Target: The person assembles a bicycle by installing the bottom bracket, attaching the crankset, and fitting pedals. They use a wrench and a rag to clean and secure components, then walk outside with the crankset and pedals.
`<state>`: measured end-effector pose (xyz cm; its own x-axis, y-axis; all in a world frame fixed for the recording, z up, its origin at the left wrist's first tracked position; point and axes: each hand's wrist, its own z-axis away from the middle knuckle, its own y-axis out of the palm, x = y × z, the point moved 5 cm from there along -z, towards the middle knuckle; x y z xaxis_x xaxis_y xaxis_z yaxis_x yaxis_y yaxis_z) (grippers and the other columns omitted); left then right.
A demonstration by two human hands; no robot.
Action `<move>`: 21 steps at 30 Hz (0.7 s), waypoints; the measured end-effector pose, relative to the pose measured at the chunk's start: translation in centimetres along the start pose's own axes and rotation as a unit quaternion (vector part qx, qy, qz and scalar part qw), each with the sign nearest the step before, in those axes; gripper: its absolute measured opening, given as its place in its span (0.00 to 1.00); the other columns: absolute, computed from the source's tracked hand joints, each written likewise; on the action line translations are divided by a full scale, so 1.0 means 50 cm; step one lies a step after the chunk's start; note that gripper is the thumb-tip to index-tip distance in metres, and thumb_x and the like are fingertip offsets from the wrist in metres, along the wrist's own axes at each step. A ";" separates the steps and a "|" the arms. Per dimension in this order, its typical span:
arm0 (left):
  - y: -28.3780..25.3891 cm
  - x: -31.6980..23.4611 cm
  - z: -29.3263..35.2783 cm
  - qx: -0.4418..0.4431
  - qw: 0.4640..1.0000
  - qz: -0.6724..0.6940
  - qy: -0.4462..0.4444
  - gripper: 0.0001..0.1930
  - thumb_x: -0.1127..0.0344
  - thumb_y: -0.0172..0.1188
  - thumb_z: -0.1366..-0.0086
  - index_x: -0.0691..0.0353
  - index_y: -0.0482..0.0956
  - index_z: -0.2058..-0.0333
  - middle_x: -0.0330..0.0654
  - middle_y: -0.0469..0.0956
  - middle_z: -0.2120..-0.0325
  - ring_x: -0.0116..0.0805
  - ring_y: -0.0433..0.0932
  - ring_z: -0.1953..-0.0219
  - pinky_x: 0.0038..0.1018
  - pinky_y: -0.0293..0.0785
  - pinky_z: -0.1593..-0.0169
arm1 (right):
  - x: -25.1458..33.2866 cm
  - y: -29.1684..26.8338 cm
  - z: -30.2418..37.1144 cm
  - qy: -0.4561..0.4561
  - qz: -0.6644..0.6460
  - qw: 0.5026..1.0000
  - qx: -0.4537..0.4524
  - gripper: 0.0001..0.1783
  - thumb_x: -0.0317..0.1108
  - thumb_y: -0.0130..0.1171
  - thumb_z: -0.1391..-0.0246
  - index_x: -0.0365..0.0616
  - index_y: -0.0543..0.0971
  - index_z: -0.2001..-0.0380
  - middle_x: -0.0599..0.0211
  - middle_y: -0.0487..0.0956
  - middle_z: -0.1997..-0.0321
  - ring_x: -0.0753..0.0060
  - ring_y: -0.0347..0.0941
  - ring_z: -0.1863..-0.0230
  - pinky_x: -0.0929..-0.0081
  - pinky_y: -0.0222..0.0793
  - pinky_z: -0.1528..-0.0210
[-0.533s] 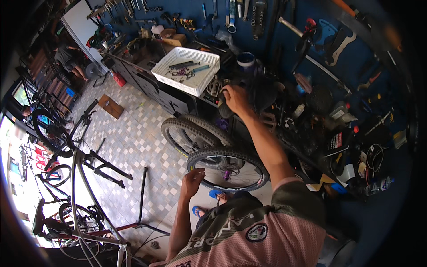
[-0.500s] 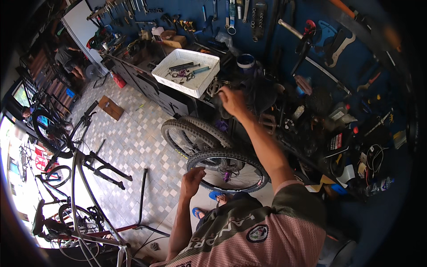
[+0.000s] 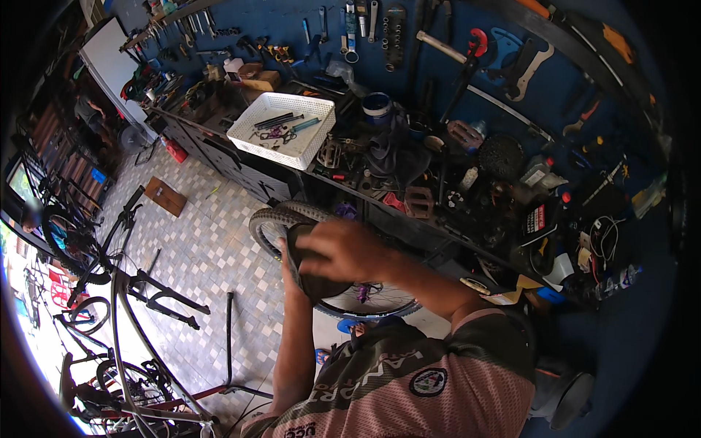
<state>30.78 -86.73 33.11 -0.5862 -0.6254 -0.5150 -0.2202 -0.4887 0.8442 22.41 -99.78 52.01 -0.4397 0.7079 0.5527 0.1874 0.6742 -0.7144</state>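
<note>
My left hand (image 3: 285,257) is raised in front of me, its fingers mostly hidden behind a dark, bowl-like thing (image 3: 321,287) that it holds by the side. Across the mouth of this thing lies my right hand (image 3: 349,252), its fingers curled and somewhat blurred; whatever they pinch is hidden. I cannot make out what the dark thing is. Below both hands, a bicycle wheel (image 3: 398,296) with a purple hub (image 3: 363,292) stands near my feet, partly covered by them. Another wheel (image 3: 264,228) with a knobbly tyre leans behind it, against the bench.
On the bench sit a white basket (image 3: 321,139) with small parts, a black cloth (image 3: 394,160), pedals (image 3: 418,202) and a blue tub (image 3: 377,108). Tools hang on the blue wall. Bicycle frames (image 3: 139,299) and a cardboard box (image 3: 165,196) are to the left.
My right hand has come back from the bench toward my left hand. The dark bowl-like thing now shows between them. My left hand has risen a little, and the view has shifted slightly right.
</note>
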 end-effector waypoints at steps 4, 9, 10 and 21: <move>0.130 -0.070 0.073 0.002 0.994 0.059 0.097 0.30 0.43 0.47 0.21 0.57 0.65 0.31 0.47 0.73 0.37 0.49 0.72 0.35 0.48 0.69 0.32 | -0.178 -0.291 0.018 0.089 0.023 0.901 -0.425 0.23 0.36 0.70 0.42 0.43 0.79 0.45 0.58 0.79 0.43 0.59 0.76 0.44 0.62 0.72 0.43; -0.141 0.078 0.072 0.124 0.980 0.099 0.117 0.23 0.53 0.49 0.21 0.59 0.71 0.35 0.45 0.76 0.40 0.42 0.77 0.42 0.39 0.75 0.37 | -0.425 -0.531 0.078 0.206 0.249 0.727 -0.606 0.35 0.36 0.67 0.43 0.39 0.68 0.35 0.51 0.76 0.44 0.55 0.75 0.43 0.58 0.71 0.43; -0.101 0.077 0.077 0.126 0.982 -0.003 0.139 0.22 0.55 0.49 0.21 0.60 0.71 0.36 0.45 0.77 0.42 0.42 0.77 0.43 0.39 0.75 0.38 | -0.458 -0.550 0.082 0.230 0.260 0.742 -0.573 0.35 0.37 0.68 0.43 0.39 0.68 0.35 0.52 0.77 0.47 0.55 0.76 0.45 0.58 0.72 0.43; 0.213 -0.103 0.216 -0.064 0.091 -0.943 0.314 0.27 0.64 0.48 0.28 0.66 0.67 0.32 0.53 0.69 0.33 0.53 0.69 0.32 0.48 0.66 0.30 | -0.521 -0.573 0.043 0.166 -0.026 0.908 -0.384 0.19 0.30 0.57 0.32 0.40 0.65 0.42 0.66 0.77 0.65 0.73 0.79 0.67 0.69 0.78 0.63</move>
<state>23.04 -82.15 46.36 0.5682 0.7524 0.3333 0.5674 -0.0648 -0.8209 26.59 -138.01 57.16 -0.2005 0.6095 0.7670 0.7871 0.5663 -0.2444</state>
